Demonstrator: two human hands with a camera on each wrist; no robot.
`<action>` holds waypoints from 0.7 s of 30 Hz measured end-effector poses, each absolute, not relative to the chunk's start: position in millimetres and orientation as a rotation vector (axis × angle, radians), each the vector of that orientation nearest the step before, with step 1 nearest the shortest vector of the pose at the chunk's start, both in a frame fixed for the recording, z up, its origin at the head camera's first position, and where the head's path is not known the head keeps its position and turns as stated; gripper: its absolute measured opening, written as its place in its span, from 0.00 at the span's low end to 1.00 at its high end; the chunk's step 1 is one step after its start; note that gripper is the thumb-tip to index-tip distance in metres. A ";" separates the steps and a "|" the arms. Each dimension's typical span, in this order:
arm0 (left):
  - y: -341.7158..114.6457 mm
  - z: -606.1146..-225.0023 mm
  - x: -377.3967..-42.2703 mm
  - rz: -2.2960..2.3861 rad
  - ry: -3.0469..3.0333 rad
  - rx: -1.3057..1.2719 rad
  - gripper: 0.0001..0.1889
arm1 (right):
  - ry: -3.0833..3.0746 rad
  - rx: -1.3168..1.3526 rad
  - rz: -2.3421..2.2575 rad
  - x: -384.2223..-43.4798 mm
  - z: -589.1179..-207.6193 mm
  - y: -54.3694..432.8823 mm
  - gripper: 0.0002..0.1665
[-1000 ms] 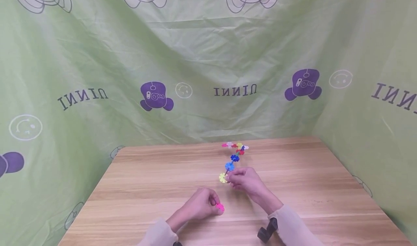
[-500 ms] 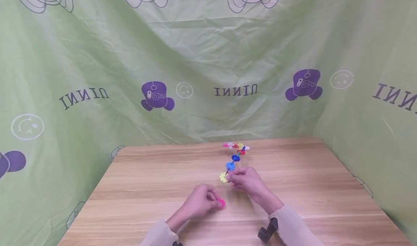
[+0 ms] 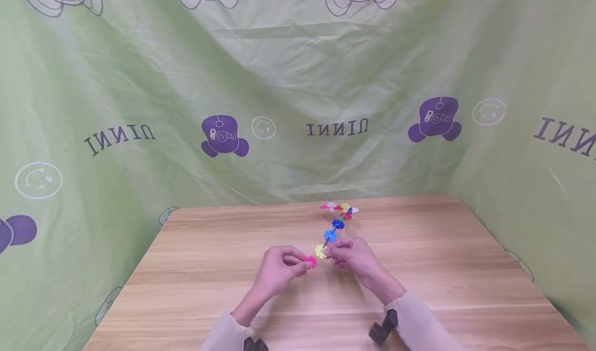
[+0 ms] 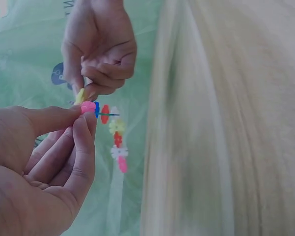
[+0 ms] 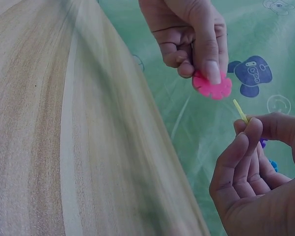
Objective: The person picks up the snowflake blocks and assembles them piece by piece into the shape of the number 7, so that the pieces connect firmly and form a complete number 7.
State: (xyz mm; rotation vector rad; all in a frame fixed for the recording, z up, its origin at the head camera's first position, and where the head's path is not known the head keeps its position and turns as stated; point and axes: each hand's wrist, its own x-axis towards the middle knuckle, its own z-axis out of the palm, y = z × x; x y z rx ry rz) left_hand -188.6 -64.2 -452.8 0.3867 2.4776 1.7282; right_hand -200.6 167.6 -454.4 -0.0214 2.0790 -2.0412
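My left hand [image 3: 278, 272] pinches a pink snowflake disc [image 3: 312, 261] with notched edges between thumb and forefinger. To its right, my right hand [image 3: 359, 262] grips the near end of a chain of joined discs, at a yellow snowflake disc [image 3: 319, 251]. From there the chain runs away from me through a light blue disc [image 3: 330, 235], a dark blue disc [image 3: 338, 224] and several more in red, yellow, white and pink. A small gap parts the pink disc [image 5: 213, 86] from the yellow disc [image 5: 240, 111] in the right wrist view. My right fingers partly hide the chain's near end.
Both hands are above a wood-grain table [image 3: 195, 268]. A green printed cloth [image 3: 288, 82] hangs behind it and along its sides. Each wrist carries a black strap mount, such as the right mount [image 3: 384, 327].
My left hand has lifted and moved forward with the pink disc, bringing it close beside the yellow disc. My right hand and the chain have hardly moved.
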 end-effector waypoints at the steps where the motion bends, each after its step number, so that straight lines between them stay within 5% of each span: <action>1: -64.2 -451.8 -188.6 1.738 2.479 0.380 0.08 | 2.081 -0.018 -2.042 -200.4 -454.2 167.6 0.11; 21: -51.9 -456.3 -185.2 1.843 2.554 0.391 0.06 | 2.119 0.026 -2.028 -200.2 -453.1 166.2 0.13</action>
